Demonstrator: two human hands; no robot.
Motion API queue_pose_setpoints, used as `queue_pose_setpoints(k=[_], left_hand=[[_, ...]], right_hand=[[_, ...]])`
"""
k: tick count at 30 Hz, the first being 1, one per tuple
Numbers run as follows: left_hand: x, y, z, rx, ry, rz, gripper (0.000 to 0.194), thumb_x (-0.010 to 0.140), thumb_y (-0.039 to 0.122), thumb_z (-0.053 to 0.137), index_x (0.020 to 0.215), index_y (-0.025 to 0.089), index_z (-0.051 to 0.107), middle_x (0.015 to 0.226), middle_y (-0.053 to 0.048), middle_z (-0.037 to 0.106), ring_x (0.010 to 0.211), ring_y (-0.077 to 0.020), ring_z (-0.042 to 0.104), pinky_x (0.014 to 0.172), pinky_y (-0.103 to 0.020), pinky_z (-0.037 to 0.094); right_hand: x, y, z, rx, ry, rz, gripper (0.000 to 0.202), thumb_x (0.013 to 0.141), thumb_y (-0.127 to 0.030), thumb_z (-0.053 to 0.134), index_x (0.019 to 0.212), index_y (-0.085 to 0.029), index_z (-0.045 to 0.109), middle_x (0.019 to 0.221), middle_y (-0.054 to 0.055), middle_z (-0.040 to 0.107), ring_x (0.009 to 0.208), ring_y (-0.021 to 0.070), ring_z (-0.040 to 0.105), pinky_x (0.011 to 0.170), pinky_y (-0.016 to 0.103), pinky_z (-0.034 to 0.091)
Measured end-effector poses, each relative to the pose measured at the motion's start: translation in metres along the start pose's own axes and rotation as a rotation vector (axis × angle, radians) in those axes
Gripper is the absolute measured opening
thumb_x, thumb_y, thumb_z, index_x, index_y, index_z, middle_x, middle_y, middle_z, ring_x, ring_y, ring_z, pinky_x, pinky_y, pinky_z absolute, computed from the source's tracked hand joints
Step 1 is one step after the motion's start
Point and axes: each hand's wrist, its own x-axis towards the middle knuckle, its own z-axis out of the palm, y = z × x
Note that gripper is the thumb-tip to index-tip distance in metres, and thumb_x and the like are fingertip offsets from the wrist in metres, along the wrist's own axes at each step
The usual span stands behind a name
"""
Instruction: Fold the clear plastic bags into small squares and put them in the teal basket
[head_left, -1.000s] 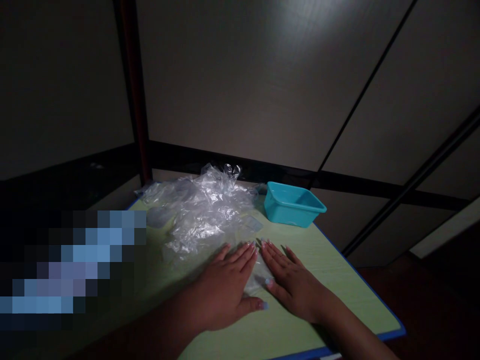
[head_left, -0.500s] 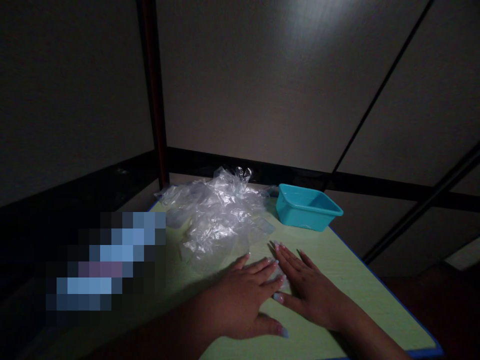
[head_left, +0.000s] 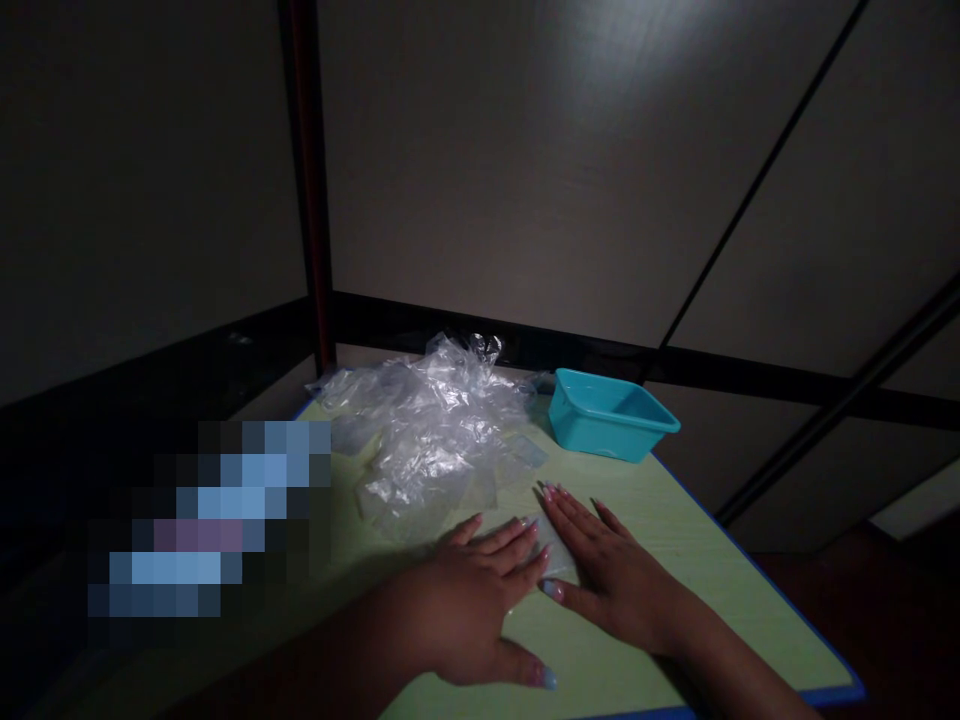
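A small clear plastic piece [head_left: 555, 556] lies on the pale green table [head_left: 720, 610], partly covered by both hands. Over its left side my left hand [head_left: 476, 600] rests palm down, fingers apart and thumb stretched out. My right hand [head_left: 611, 570] lies on its right side, palm down with the fingers extended and the thumb toward the left hand. Neither hand grips anything. Just beyond my left hand a heap of crumpled clear plastic bags [head_left: 435, 430] spreads over the table.
A turquoise plastic basket [head_left: 611, 430] stands at the back right of the table. Behind the table rises a panelled wall [head_left: 487, 180] with dark strips. A pixelated patch covers the area at the left. The table has a blue edge.
My left hand has shifted slightly left, away from my right hand, so more of the clear plastic piece shows between them. My right hand stays nearly where it was.
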Motion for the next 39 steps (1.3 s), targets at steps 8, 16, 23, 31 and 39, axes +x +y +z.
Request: queue_pose_setpoints(k=[8,16,23,31,39], left_hand=[[0.000,0.005,-0.008,0.029,0.076,-0.012,0.084,0.082,0.064,0.052,0.146,0.020,0.022,0.152,-0.012,0.011,0.141,-0.0281,0.007,0.110,-0.059,-0.001],[0.017,-0.002,-0.007,0.046,0.107,0.118,0.080,0.086,0.069,0.037,0.147,0.018,0.022,0.153,-0.010,0.012,0.141,-0.0262,0.011,0.113,-0.053,0.001],[0.012,-0.013,-0.001,0.030,0.049,0.090,0.074,0.085,0.068,0.043,0.145,0.027,0.026,0.152,-0.010,0.015,0.140,-0.0274,0.014,0.110,-0.057,0.007],[0.013,-0.015,-0.014,0.077,0.129,0.081,0.048,0.090,0.051,0.051,0.132,0.029,0.050,0.144,-0.010,0.037,0.134,-0.0264,0.033,0.108,-0.052,0.023],[0.018,-0.015,-0.006,0.089,0.162,0.135,0.052,0.092,0.050,0.048,0.138,0.026,0.042,0.146,-0.008,0.035,0.137,-0.0253,0.027,0.110,-0.051,0.022]], right_hand=[[0.001,-0.002,-0.002,0.009,-0.014,0.013,0.084,0.086,-0.065,0.040,0.149,-0.023,0.003,0.153,0.011,0.010,0.140,0.0284,0.010,0.111,0.057,0.011],[0.000,-0.001,-0.002,0.011,-0.018,0.016,0.083,0.085,-0.068,0.038,0.148,-0.021,0.013,0.153,0.010,0.011,0.141,0.0274,0.010,0.111,0.057,0.011],[0.001,-0.001,-0.001,0.016,-0.007,0.014,0.086,0.085,-0.068,0.039,0.148,-0.024,0.002,0.154,0.008,0.010,0.141,0.0261,0.010,0.111,0.056,0.010],[-0.001,0.001,0.002,0.006,0.013,0.022,0.085,0.085,-0.068,0.039,0.147,-0.029,-0.004,0.154,0.007,0.009,0.141,0.0284,0.008,0.108,0.063,0.002],[-0.001,0.002,0.000,0.002,0.011,0.024,0.085,0.084,-0.069,0.039,0.147,-0.032,-0.002,0.154,0.006,0.011,0.141,0.0293,0.008,0.106,0.065,-0.002]])
